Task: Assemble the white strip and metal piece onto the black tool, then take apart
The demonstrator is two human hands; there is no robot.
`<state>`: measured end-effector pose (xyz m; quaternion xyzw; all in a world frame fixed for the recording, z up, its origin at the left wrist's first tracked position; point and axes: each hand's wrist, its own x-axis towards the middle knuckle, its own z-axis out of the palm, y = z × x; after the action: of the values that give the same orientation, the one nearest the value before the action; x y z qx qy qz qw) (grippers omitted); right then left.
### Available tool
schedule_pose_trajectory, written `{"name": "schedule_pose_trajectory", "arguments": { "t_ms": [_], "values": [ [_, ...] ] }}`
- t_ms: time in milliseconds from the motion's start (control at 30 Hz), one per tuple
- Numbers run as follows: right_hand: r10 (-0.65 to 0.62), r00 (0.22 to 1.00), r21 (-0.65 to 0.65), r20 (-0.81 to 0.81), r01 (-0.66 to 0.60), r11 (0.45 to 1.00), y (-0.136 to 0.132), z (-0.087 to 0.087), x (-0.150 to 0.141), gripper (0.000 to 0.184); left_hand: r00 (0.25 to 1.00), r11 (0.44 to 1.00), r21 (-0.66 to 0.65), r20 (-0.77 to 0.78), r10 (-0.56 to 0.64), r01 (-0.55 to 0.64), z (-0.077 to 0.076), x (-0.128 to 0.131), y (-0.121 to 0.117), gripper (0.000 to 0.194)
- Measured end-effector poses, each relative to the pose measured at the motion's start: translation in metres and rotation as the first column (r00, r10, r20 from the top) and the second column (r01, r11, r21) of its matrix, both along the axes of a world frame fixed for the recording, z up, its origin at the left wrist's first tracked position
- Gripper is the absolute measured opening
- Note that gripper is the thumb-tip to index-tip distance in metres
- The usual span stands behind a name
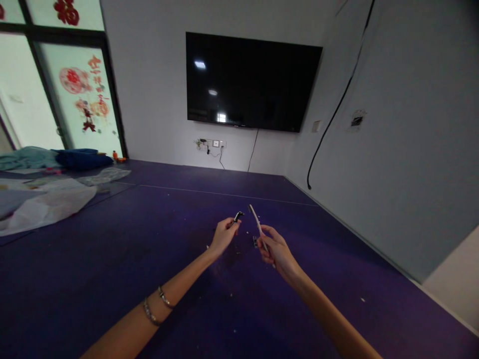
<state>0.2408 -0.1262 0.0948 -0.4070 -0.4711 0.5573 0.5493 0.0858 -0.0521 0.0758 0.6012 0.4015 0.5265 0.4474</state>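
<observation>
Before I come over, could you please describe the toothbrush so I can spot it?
Find the wall-mounted television, then look down to the purple floor in front. Over it, the right hand holds the toothbrush, head end upward. Its long, slim, pale shape and dark bristles set it apart from the short, mostly black object in the left hand.

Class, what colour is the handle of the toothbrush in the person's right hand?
The toothbrush handle looks whitish; the head view shows it.
</observation>
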Motion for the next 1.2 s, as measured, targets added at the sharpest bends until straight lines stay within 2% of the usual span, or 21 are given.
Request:
{"name": "schedule_pose_trajectory", "arguments": {
  "t_ms": [100, 200, 433, 633, 800, 1000, 1200],
  "values": [
    [-0.015, 1.000, 0.029, 0.002, 0.014, 0.999, 0.001, -0.007, -0.003, 0.048, 0.999, 0.999, 0.028, 0.001, 0.044, -0.044, -0.005, 0.000, 0.001, 0.033],
    [-0.004, 1.000, 0.030, 0.012, 0.003, 1.000, 0.002, -0.011, -0.004, 0.053, 0.999, 0.998, 0.053, -0.010, 0.032, -0.031, -0.013, 0.000, 0.005, 0.035],
    [-0.049, 0.997, -0.064, 0.067, 0.053, 0.997, -0.007, -0.023, -0.009, 0.056, 1.000, 0.996, 0.089, -0.004, -0.024, 0.025, -0.026, 0.003, 0.010, 0.031],
    [-0.050, 0.998, -0.107, 0.026, 0.053, 0.993, -0.026, -0.027, -0.013, 0.055, 0.998, 0.990, 0.140, -0.058, -0.015, 0.023, -0.028, 0.003, 0.010, 0.022],
    [-0.112, 0.993, -0.097, -0.033, 0.109, 0.989, -0.019, -0.020, -0.013, 0.056, 0.994, 0.985, 0.156, -0.094, -0.062, 0.076, -0.030, 0.005, 0.007, 0.014],
    [-0.070, 0.994, -0.124, -0.088, 0.059, 0.991, -0.025, -0.029, -0.018, 0.053, 0.995, 0.983, 0.178, -0.094, -0.039, 0.055, -0.031, 0.004, 0.007, 0.011],
    [-0.121, 0.984, -0.119, -0.128, 0.106, 0.987, -0.023, -0.028, -0.017, 0.055, 0.993, 0.978, 0.202, -0.116, -0.034, 0.057, -0.031, 0.004, 0.007, 0.009]
  ]
}}
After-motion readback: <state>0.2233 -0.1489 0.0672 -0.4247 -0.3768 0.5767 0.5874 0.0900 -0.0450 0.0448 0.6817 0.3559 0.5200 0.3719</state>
